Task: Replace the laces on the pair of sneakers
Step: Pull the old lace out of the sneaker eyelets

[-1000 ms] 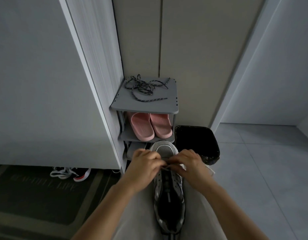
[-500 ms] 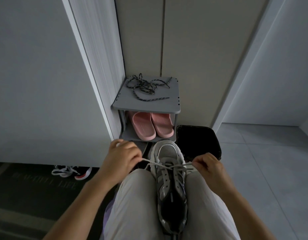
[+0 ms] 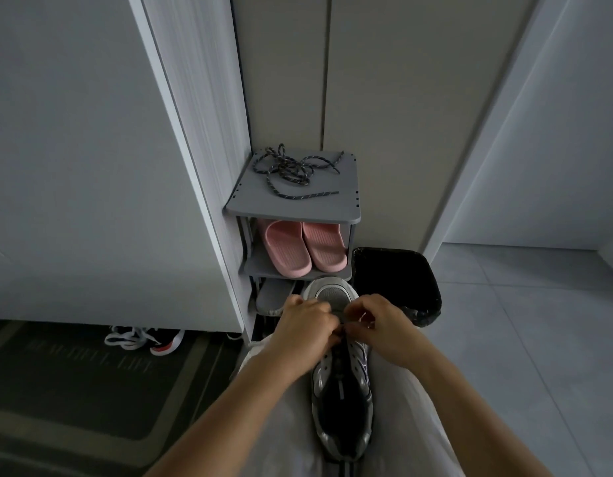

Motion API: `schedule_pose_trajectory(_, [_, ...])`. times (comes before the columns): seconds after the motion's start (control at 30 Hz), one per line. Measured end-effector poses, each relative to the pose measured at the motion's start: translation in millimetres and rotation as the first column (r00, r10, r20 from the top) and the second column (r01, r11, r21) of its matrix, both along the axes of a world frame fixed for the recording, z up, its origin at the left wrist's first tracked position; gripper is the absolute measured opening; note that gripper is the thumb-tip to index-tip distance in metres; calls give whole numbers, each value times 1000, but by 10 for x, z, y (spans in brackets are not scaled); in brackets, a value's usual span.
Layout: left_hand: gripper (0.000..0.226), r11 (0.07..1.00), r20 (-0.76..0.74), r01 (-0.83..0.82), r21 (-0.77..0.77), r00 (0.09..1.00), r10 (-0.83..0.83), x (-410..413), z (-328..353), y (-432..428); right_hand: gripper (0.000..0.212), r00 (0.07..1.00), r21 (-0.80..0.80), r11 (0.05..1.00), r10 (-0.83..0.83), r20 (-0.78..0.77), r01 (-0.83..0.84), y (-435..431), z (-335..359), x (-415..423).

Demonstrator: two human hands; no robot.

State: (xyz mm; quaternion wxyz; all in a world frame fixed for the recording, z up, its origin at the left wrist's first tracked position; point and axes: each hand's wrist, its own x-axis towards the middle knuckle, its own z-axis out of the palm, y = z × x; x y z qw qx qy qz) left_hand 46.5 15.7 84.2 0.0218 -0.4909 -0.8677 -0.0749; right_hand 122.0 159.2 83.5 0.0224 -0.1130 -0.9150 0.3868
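Head view. Silver-and-black mesh sneaker [image 3: 341, 390] lies on the lap, toe just short of the grey plastic shoe rack [image 3: 291, 210]. I see left hand [image 3: 307, 327] and right hand [image 3: 382, 327] together over its front eyelets, fingers curled, pinching the pale flat lace [image 3: 363, 318]. Dark speckled rope laces [image 3: 291, 173] lie loose on the rack's top.

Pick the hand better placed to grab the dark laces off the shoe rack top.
Left, narrowly. Both hands pinch the white lace over the sneaker; the left hand is in line with the dark laces on the rack top, the right hand nearer the black bin. Either must release first.
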Motion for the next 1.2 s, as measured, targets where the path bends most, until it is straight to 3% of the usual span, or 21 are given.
schedule_pose_trajectory(0.13, [25,1000,25,-7,24,1000,6,-54,1,-59,34,986,283,945,-147,-79,164,-127,28,113])
schedule_pose_trajectory(0.23, [24,995,68,-23,99,998,16,-47,-54,-107,49,975,314,934,-205,82,170,-373,15,193])
schedule_pose_trajectory(0.3, [23,989,103,-48,139,994,34,-44,-56,-128,49,951,262,930,-291,102,256,-440,-14,210])
schedule_pose_trajectory(0.4, [18,969,187,-90,232,981,46,-100,-18,-238,37,927,56,929,-368,65,365,-368,-13,246])
schedule_pose_trajectory(0.5, [12,937,309,-157,311,949,56,-156,1,-389,14,940,-143,930,-340,24,340,-268,-46,273])
schedule_pose_trajectory(0.67, [5,878,329,-361,314,909,256,-474,262,-865,7,927,-335,872,-374,15,357,-248,-124,206])
schedule_pose_trajectory(0.77, [6,892,346,-322,316,915,207,-528,378,-1015,15,923,-233,898,-384,1,373,-356,-124,130])
schedule_pose_trajectory(0.87, [4,893,430,-314,321,889,158,-286,215,-783,34,949,53,948,-315,-12,315,-476,-83,83])
schedule_pose_trajectory(0.97, [54,887,601,-330,322,795,78,60,-58,-476,31,982,154,972,-168,-87,180,-382,-37,32])
schedule_pose_trajectory(1.03, [79,900,627,-340,271,772,103,268,-186,-320,28,997,218,973,-79,-13,80,-294,-5,-2])
schedule_pose_trajectory(1.1, [79,877,629,-372,304,769,108,345,-256,-271,22,999,287,958,-30,34,19,-269,10,-36])
schedule_pose_trajectory(1.2, [56,853,670,-374,365,741,38,289,-281,-344,17,996,289,954,72,48,-83,-254,34,-45])
